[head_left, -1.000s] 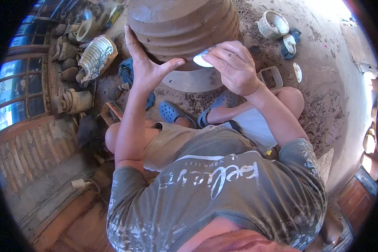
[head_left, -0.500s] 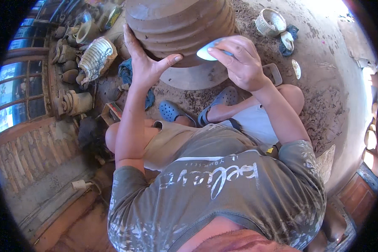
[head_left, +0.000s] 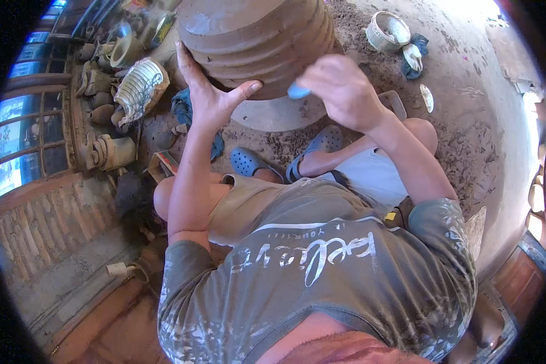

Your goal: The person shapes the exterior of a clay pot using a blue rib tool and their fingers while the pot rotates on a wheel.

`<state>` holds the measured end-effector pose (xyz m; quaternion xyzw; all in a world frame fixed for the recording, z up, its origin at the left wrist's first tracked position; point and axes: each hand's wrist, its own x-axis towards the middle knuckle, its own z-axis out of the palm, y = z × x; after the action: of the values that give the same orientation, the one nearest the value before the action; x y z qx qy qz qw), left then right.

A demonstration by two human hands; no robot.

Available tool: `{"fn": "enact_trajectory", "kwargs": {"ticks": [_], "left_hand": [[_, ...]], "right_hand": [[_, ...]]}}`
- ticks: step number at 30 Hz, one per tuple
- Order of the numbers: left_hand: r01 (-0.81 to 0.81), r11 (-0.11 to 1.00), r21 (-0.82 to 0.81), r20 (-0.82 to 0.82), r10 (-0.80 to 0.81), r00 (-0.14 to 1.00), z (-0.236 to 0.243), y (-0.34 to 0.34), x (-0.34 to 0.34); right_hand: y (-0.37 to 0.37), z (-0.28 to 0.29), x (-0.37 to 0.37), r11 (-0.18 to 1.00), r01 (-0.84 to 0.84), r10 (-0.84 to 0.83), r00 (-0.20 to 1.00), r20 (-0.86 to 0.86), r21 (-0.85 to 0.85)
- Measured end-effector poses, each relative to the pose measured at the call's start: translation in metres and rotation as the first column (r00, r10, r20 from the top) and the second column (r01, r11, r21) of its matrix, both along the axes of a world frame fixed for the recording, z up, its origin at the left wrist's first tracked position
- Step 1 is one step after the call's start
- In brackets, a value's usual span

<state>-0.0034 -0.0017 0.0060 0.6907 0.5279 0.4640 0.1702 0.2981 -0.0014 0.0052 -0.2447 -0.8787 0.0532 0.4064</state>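
Note:
A large brown clay pot [head_left: 258,45] with ridged rings round its wall rises at the top of the view. Beneath it lies a pale round disc [head_left: 273,118]. My left hand [head_left: 212,97] is spread against the pot's left side, thumb stretched along the lower wall and fingers reaching up its edge. At the lower right of the pot, my right hand [head_left: 344,91] is closed round a small blue oval scraper [head_left: 298,91], most of it hidden by the fingers. Motion blurs this hand, and whether the scraper touches the clay I cannot tell.
Behind the pot's right side stands a round bucket [head_left: 388,31] beside a dark blue bag [head_left: 414,64]. A pale oval piece [head_left: 426,97] and clay scraps lie on the floor. Leftward are a ribbed white basket [head_left: 141,88] and several small pots. Blue clogs [head_left: 255,164] are on my feet below the disc.
My right hand has turned and shifted slightly, tipping the scraper lower so less of it shows. The left hand stays on the pot's side.

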Motion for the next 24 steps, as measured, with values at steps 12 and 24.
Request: {"fn": "enact_trajectory", "kwargs": {"ticks": [12, 24], "left_hand": [[-0.071, 0.997, 0.014, -0.073, 0.072, 0.995, -0.004, -0.006, 0.006], [-0.038, 0.999, 0.010, -0.001, 0.038, 0.999, -0.007, -0.002, 0.006]], "right_hand": [[0.004, -0.005, -0.014, 0.980, 0.085, -0.066, 0.992, -0.106, 0.179], [-0.013, -0.019, 0.011, 0.981, 0.117, -0.104, 0.991, -0.088, 0.153]]}}
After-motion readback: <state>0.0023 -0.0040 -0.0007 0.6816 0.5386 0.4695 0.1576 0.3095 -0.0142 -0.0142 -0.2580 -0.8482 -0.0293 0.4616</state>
